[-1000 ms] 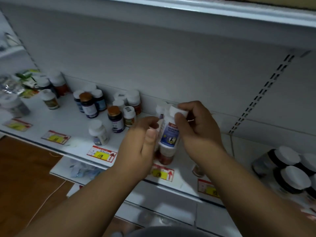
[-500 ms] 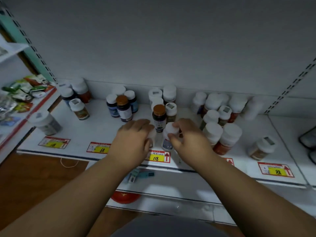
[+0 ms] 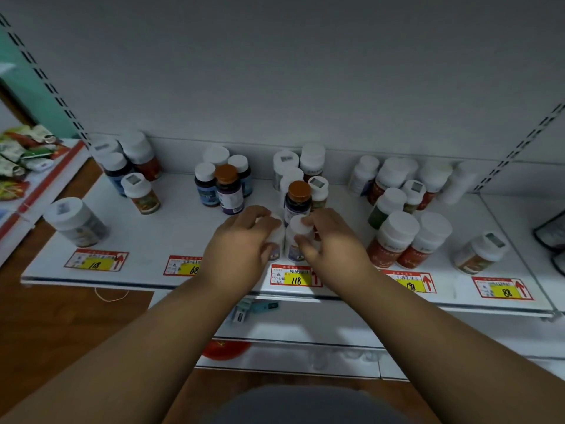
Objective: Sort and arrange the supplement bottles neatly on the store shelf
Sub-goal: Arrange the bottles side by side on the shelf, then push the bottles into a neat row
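Two small white-capped bottles stand side by side at the front middle of the white shelf (image 3: pixel 171 237), above the "118" price tag (image 3: pixel 295 276). My left hand (image 3: pixel 241 243) curls round the left bottle (image 3: pixel 275 240), which it mostly hides. My right hand (image 3: pixel 328 240) grips the right bottle (image 3: pixel 295 237) by its cap and side. Just behind them stands a dark bottle with a brown cap (image 3: pixel 298 200).
Bottle clusters stand at the back left (image 3: pixel 131 166), centre left (image 3: pixel 226 185) and right (image 3: pixel 406 206). A grey jar (image 3: pixel 75 221) sits front left, another jar (image 3: pixel 480 252) front right. Lower shelves jut out below. Snack packets (image 3: pixel 21 157) lie on the neighbouring shelf at left.
A second ago both hands held one bottle up above the shelf. They have come down, and each now grips a bottle standing on the shelf. The view has shifted right.
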A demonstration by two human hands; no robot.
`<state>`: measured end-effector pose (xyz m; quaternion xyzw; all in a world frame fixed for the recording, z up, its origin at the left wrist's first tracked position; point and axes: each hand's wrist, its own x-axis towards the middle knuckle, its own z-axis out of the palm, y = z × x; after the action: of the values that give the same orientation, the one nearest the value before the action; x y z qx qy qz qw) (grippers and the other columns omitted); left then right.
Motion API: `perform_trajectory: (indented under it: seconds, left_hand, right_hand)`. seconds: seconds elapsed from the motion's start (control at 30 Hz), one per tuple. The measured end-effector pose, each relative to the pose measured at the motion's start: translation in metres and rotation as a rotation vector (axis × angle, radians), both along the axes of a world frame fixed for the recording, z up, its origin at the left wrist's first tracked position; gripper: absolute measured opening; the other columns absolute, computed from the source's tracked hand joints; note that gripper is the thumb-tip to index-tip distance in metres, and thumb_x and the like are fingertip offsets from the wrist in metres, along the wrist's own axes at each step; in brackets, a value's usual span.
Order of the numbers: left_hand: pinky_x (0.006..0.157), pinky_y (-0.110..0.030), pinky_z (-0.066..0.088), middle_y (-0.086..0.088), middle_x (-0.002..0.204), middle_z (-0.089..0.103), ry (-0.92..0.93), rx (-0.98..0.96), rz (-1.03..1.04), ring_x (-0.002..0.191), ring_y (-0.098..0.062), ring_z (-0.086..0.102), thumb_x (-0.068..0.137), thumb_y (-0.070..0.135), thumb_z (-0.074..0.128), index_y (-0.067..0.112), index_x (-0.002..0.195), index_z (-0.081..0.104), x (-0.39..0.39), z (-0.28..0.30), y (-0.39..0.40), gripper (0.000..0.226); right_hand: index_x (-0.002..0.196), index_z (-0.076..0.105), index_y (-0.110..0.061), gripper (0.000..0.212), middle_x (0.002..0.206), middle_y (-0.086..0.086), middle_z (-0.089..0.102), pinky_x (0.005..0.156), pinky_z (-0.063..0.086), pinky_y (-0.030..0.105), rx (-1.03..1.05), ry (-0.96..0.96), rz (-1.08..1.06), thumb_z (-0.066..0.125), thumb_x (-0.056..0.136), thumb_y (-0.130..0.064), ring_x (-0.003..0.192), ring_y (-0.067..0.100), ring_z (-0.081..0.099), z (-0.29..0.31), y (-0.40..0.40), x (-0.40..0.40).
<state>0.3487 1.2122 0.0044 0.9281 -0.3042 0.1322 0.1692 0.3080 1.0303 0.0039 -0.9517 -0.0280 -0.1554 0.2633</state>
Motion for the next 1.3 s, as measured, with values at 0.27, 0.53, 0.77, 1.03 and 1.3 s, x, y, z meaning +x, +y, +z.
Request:
perform_trajectory:
  seconds: [0.27,0.53,0.77,1.03,1.3]
  left_hand:
    - [0.074,-0.037,0.052,-0.009,0.115,0.061,0.019,0.017,0.008,0.089,-0.034,0.062,0.069,0.017,0.079,0.014,0.112,0.066,-0.003,0.003,0.001,0.045]
    - [0.078,-0.041,0.049,-0.011,0.108,0.061,-0.143,-0.128,0.018,0.094,-0.032,0.058,0.078,0.033,0.064,0.013,0.107,0.065,-0.018,0.043,-0.025,0.036]
    - [0.077,-0.034,0.042,-0.006,0.1,0.062,-0.181,-0.233,-0.113,0.087,-0.03,0.058,0.079,0.022,0.062,0.015,0.103,0.067,-0.027,0.06,-0.107,0.026]
    - [0.078,-0.035,0.044,-0.002,0.105,0.058,-0.066,-0.315,-0.165,0.094,-0.026,0.056,0.083,0.029,0.056,0.018,0.107,0.062,-0.027,0.059,-0.222,0.028]
    - [0.07,-0.038,0.044,-0.003,0.097,0.058,-0.027,-0.28,-0.098,0.085,-0.024,0.053,0.084,0.031,0.05,0.016,0.105,0.061,-0.025,0.053,-0.298,0.027]
  right_hand:
    - [0.111,0.059,-0.008,0.029,0.11,0.011,0.056,0.071,0.045,0.033,-0.002,-0.001,-0.005,0.065,0.086,-0.021,0.088,0.027,0.057,0.001,0.001,-0.002]
    - [0.109,0.063,-0.01,0.033,0.104,0.008,0.061,0.077,0.046,0.027,0.004,-0.175,-0.021,0.054,0.086,-0.034,0.093,0.022,0.057,0.038,-0.023,-0.016]
    - [0.095,0.063,-0.006,0.013,0.093,0.007,0.06,0.073,0.043,0.024,0.027,-0.442,-0.077,0.064,0.084,-0.012,0.083,0.02,0.055,0.062,-0.1,-0.026]
    - [0.105,0.064,-0.013,0.021,0.103,0.003,0.057,0.072,0.039,0.019,-0.005,-0.224,-0.186,0.067,0.086,-0.022,0.084,0.008,0.051,0.068,-0.235,-0.015]
    - [0.128,0.049,-0.013,0.042,0.123,0.018,0.049,0.089,0.044,0.036,-0.177,0.227,-0.241,0.057,0.092,-0.032,0.11,0.035,0.053,0.041,-0.325,0.041]
